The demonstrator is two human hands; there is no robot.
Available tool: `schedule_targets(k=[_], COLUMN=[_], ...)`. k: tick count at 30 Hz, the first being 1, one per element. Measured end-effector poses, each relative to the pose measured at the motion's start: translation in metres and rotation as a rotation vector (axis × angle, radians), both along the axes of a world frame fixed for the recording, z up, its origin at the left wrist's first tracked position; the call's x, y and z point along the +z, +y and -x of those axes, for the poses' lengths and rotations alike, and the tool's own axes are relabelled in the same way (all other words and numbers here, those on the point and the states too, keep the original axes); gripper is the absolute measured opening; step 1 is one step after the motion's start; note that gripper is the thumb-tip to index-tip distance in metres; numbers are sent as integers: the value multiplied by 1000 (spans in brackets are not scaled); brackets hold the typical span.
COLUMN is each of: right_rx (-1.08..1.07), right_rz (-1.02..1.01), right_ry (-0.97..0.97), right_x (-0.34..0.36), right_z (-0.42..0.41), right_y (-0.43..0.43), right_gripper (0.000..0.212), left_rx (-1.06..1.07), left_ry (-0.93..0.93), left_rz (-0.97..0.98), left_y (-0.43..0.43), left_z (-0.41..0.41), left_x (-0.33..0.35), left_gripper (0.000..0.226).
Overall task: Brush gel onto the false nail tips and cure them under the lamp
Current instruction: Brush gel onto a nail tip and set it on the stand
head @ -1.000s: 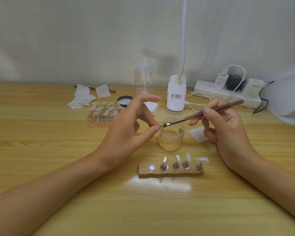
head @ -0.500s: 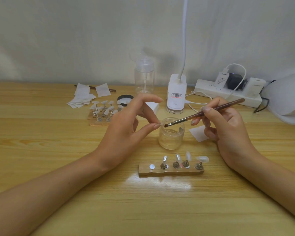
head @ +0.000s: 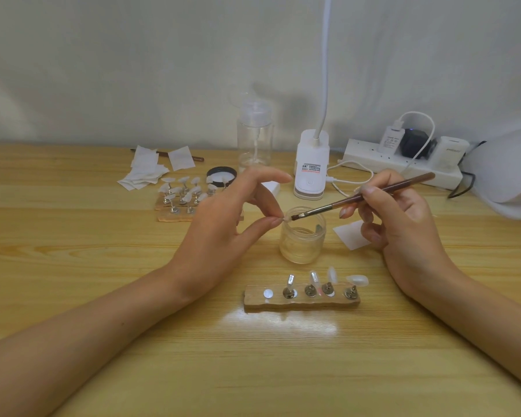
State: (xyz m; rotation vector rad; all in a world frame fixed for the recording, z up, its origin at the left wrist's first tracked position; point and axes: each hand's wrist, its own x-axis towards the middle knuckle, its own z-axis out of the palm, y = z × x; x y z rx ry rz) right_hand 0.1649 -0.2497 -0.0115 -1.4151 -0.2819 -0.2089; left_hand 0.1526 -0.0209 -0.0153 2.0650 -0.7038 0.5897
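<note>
My left hand (head: 223,227) pinches a small pale nail tip (head: 286,219) between thumb and finger, just over the rim of an open glass gel jar (head: 302,236). My right hand (head: 400,218) holds a brown brush (head: 361,197) like a pen, with its bristles touching the nail tip. In front of the jar lies a wooden holder (head: 301,301) with metal stands; some carry nail tips, one bare stand and one empty disc at its left. A white curing lamp (head: 512,179) sits at the far right edge.
Behind my left hand are two more wooden holders with several nail tips (head: 181,197), white wipes (head: 146,173), a black jar lid (head: 221,176) and a clear pump bottle (head: 254,136). A white desk lamp base (head: 310,167), a power strip (head: 403,159) and a paper square (head: 351,234) stand behind.
Hardly anything has moved. The brush tip has shifted slightly along the pinched nail tip while both hands stay over the jar.
</note>
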Motion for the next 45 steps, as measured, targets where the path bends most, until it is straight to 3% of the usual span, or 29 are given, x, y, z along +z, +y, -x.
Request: schedule_targets(k=[5,11,40,45], right_rx=[68,-10,11,33], right_rz=[22,42,6,73], right_ry=[-69,-6,-75,-77], right_x=[1,-1,2,4], right_z=[2,0,2,5], right_y=[2,0,0,5], right_gripper=[17,17,17,15], left_rx=[-2,-6,-3,-4], left_ry=[-35,-49,-35,-39], left_rz=[-17,-19,-16,-14], left_y=[0,0,-2,-2], left_z=[-1,-1,3,2], left_x=[-1,0,4,4], left_gripper=[47,46,50,48])
